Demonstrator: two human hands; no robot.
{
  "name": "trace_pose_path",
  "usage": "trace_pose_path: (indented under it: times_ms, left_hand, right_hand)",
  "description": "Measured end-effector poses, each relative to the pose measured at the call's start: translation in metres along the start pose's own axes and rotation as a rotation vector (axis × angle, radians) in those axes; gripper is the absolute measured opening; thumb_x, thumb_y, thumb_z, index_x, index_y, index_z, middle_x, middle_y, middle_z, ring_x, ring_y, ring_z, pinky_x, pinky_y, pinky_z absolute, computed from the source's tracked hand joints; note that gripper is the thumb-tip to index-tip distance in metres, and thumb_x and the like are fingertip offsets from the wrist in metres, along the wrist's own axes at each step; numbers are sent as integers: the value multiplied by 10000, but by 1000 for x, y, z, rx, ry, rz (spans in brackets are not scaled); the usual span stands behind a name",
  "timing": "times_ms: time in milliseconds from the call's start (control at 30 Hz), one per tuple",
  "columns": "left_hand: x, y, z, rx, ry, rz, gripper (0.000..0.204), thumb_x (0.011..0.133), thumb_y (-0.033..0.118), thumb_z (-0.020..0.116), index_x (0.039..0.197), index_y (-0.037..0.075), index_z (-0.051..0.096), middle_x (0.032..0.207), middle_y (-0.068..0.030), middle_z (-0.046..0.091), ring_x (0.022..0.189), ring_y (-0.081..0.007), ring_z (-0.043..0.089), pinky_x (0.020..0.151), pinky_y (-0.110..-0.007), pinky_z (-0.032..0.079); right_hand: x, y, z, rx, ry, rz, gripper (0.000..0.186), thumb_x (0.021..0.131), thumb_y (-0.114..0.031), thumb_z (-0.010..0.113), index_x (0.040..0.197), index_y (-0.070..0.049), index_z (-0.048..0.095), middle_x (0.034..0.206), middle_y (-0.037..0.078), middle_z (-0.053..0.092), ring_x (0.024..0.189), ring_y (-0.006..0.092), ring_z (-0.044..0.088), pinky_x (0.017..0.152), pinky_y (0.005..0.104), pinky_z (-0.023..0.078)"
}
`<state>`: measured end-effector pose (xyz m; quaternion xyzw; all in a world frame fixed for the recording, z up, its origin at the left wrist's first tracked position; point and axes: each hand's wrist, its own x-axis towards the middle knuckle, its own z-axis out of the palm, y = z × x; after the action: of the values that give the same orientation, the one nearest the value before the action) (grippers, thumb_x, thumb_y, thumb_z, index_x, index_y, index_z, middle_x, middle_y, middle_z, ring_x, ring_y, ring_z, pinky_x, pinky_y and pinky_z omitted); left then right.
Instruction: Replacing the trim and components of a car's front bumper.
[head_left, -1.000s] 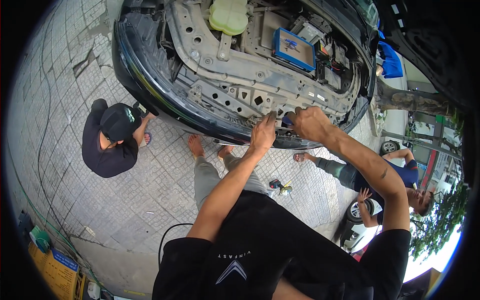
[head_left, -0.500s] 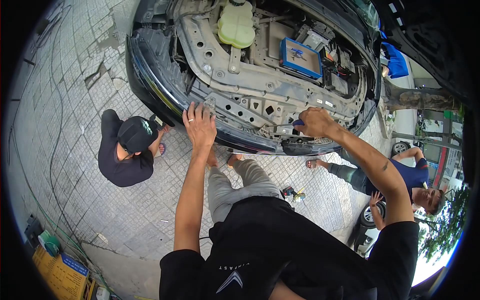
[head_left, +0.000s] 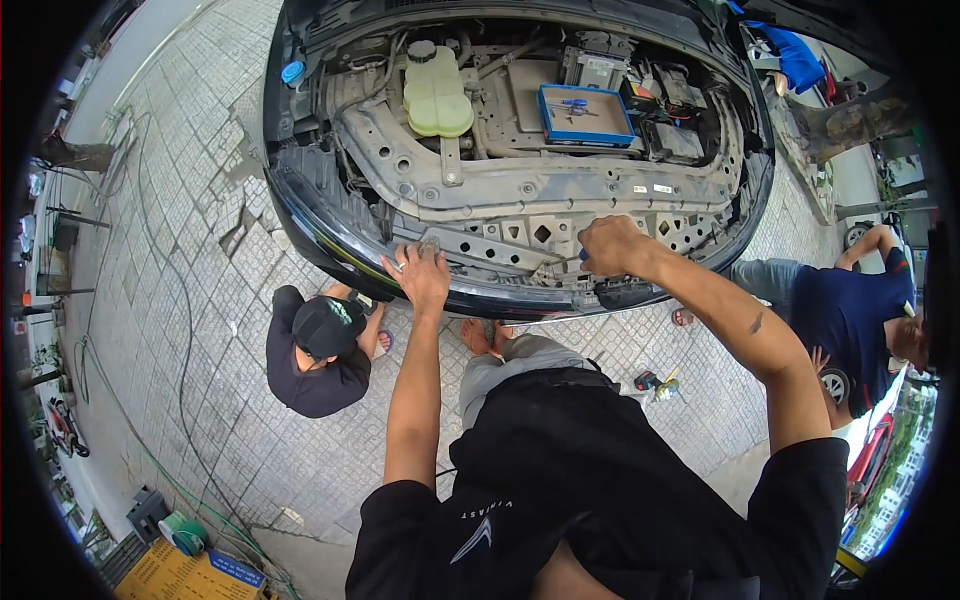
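My left hand lies on the front edge of a dark car's bumper, its fingers stretched out over the rim. A ring shows on one finger. Farther right, my right hand is closed in a fist above the dusty metal front panel of the open engine bay. It grips a tool with a blue handle; only a bit of the handle shows, and the fist hides the rest. Beyond the hands, a blue tray with blue-handled tools inside rests in the bay.
A pale green fluid reservoir stands at the bay's back left. A person in a black cap crouches left of the bumper. Another person in a navy shirt is at the right. A cordless drill lies on the paving.
The view has shifted, so the car looks more level and the people sit farther right. My left hand stays on the bumper edge. My right hand keeps its grip on the blue-handled tool.
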<state>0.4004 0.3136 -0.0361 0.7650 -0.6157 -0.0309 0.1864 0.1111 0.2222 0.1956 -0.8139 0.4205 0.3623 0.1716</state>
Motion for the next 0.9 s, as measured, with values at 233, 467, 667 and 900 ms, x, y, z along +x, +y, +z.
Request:
trace_pose_path:
  times_ms: [233,467,667,900]
  left_hand:
    - [-3,-3,3,33,12,49,299,904,339,664,1128,173,773,1230,-56,634,1320,-320,448,1186,-675,100]
    - [4,-4,-3,38,-19,48,311,894,347,673,1142,188,772,1250,-53,619,1317,-311,443,1182,-678,103]
    - [26,-14,-7,-17,-117,15,212,873,281,676,1000,154,789,1087,-26,687,1195,-306,487,1134,-683,165]
    - [44,-26,6,-47,-108,107,152,841,234,666,908,150,773,986,-17,696,1117,-286,513,1020,-537,304]
  right_hand:
    - [4,16,20,68,46,-42,317,767,-212,731,1030,-35,745,1067,179,733,1064,352,691,906,439,557]
    - [0,9,9,239,58,101,349,797,-296,731,1047,-52,745,1116,199,720,1128,358,658,956,449,529]
    - [-25,-35,-24,-87,7,128,281,861,-225,692,1062,-38,751,1096,182,729,1077,326,693,887,449,563]
    - [-11,-121,-57,299,377,120,267,904,-319,688,1064,-108,722,904,169,728,917,347,710,797,476,557]
